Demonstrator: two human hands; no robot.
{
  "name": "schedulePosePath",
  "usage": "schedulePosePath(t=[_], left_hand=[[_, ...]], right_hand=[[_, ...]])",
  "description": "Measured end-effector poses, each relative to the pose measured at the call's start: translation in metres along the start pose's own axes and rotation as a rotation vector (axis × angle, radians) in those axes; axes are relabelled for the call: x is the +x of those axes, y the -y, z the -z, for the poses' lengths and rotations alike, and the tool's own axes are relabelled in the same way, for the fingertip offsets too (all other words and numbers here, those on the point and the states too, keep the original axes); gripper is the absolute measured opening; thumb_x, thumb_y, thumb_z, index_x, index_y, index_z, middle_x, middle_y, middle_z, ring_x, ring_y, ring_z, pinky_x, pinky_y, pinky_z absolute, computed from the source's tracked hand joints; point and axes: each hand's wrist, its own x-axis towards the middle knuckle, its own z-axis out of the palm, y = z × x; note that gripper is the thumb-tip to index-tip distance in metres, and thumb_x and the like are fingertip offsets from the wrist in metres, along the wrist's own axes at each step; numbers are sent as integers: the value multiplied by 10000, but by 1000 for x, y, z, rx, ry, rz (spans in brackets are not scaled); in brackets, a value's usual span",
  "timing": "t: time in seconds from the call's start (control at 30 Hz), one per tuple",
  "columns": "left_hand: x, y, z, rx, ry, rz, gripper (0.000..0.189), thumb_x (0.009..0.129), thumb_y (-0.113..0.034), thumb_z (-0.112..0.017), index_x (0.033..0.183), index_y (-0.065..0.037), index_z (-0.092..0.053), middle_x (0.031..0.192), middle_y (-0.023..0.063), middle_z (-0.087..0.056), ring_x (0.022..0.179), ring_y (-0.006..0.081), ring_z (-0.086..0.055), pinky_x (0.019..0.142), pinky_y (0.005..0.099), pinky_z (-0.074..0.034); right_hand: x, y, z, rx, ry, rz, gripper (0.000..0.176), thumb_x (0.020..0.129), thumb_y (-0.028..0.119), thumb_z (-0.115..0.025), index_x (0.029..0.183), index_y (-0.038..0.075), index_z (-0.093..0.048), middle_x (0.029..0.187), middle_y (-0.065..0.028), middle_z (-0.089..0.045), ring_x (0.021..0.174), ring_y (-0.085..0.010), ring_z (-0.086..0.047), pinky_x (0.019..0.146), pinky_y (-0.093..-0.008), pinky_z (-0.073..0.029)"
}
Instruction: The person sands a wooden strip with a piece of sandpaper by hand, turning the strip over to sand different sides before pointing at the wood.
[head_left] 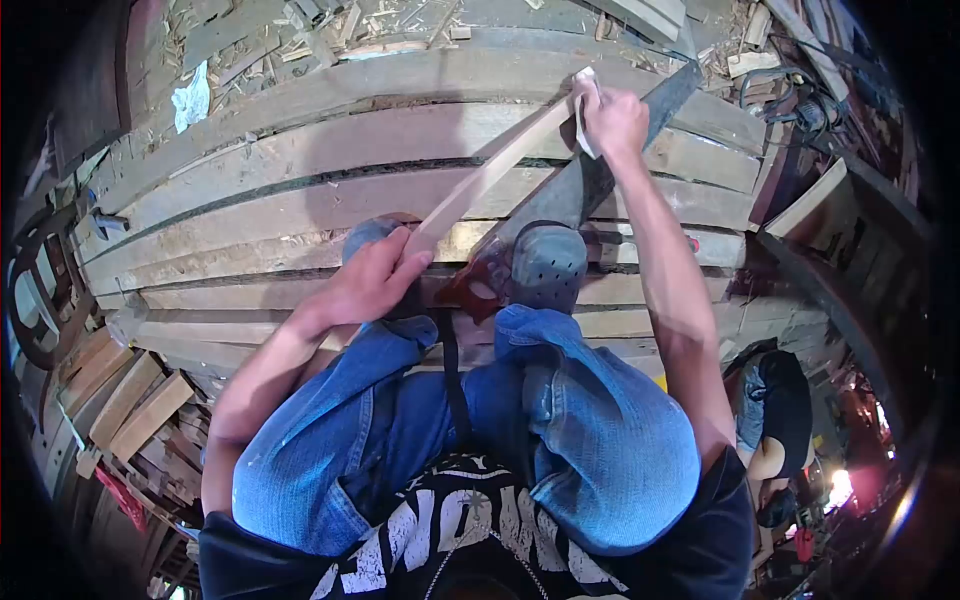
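Note:
A narrow wooden strip (500,163) runs slantwise in front of me. My left hand (378,272) is closed round its near end, close to my left knee. At the far end, my right hand (614,118) pinches a folded pale sheet of sandpaper (583,140) against the wood. Beneath the strip and my right hand lies a handsaw (552,203), its reddish-brown handle between my feet and its blade pointing away to the upper right. One grey perforated clog (549,268) shows beside the saw; the other foot is partly hidden behind my left hand.
I squat over long wooden planks (240,170). Wood scraps and shavings (400,25) litter the ground beyond. A crumpled white scrap (191,98) lies at upper left, cut blocks (150,415) are stacked at left, and a corded tool (815,112) sits upper right. Another person (775,410) bends at right.

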Motion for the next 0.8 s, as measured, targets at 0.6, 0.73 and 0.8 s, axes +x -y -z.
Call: schedulePosePath(t=[0.6, 0.73, 0.8], left_hand=[[-3, -4, -5, 34, -70, -45, 311, 983, -281, -492, 1065, 19, -505, 823, 284, -616, 844, 482, -602, 696, 512, -450], [-3, -2, -7, 57, -133, -105, 298, 976, -267, -510, 1052, 21, -497, 789, 278, -614, 807, 489, -592, 675, 536, -435], [-3, -2, -9, 66, -134, -95, 299, 972, -264, -517, 1055, 22, -491, 790, 283, -613, 790, 493, -590, 665, 541, -432]], right_hand=[[-34, 12, -7, -123, -65, -7, 407, 891, 362, -573, 735, 15, -720, 732, -247, -650, 723, -434, -655, 705, -515, -521], [-49, 20, -4, -14, -77, 44, 367, 878, 317, -602, 689, 19, -705, 698, -227, -647, 677, -414, -656, 654, -513, -516], [-22, 16, -5, -30, -100, -123, 369, 859, 317, -633, 647, 22, -695, 663, -235, -633, 635, -415, -650, 626, -507, -514]])
